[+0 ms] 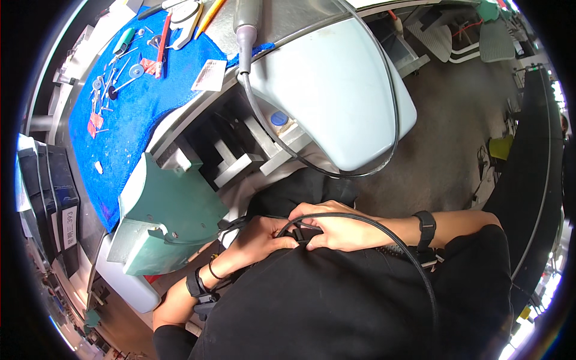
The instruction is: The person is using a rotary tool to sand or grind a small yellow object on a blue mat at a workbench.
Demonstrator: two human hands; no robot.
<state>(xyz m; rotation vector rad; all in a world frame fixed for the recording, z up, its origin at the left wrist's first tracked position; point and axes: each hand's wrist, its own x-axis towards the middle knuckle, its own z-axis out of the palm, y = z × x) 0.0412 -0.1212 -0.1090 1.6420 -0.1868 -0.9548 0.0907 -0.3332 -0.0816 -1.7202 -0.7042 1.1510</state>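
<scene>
At my waist, my left hand and my right hand are close together, fingers bent and thumbs facing each other. A thick black cable arcs from my left fingertips across the back of my right hand and down over my black shirt. My left fingers are closed on the cable's end. A small dark part shows between the thumbs; its kind is too hidden to tell. My right fingers are curled in beside it, and what they pinch is mostly covered. Black straps circle both wrists.
A blue cloth on the bench carries several small grinding bits and a red pencil. A grey handpiece trails a cord past a pale padded armrest. Nearby are a green panel and dark stacked trays.
</scene>
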